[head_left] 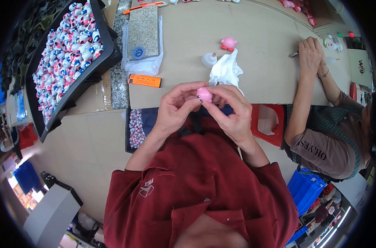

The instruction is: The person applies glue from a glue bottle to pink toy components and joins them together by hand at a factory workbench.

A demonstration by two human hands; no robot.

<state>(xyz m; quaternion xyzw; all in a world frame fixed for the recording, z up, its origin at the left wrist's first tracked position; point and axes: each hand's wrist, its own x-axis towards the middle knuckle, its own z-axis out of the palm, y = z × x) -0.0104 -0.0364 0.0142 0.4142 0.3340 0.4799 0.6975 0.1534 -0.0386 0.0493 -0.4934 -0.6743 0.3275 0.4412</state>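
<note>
Between the fingertips of both hands is a small round pink figurine (204, 95) with dark eyes, held above the table's near edge. My left hand (176, 104) pinches it from the left, thumb and forefinger closed on it. From the other side my right hand (232, 106) grips it with thumb and fingers; part of the figurine is hidden behind them. Just beyond lie a crumpled white cloth (227, 69) and a white squeeze bottle (209, 60) with a thin tip. A second pink figurine with red feet (228, 43) stands farther back.
A black tray (109, 53) heaped with white, pink and blue figurines stands at left. Near it are a stone slab (143, 33), blue cap (138, 52), orange box (145, 80) and orange cutter (144, 7). At right, a co-worker's hands (311, 53) rest on the table beside a red stool (268, 124).
</note>
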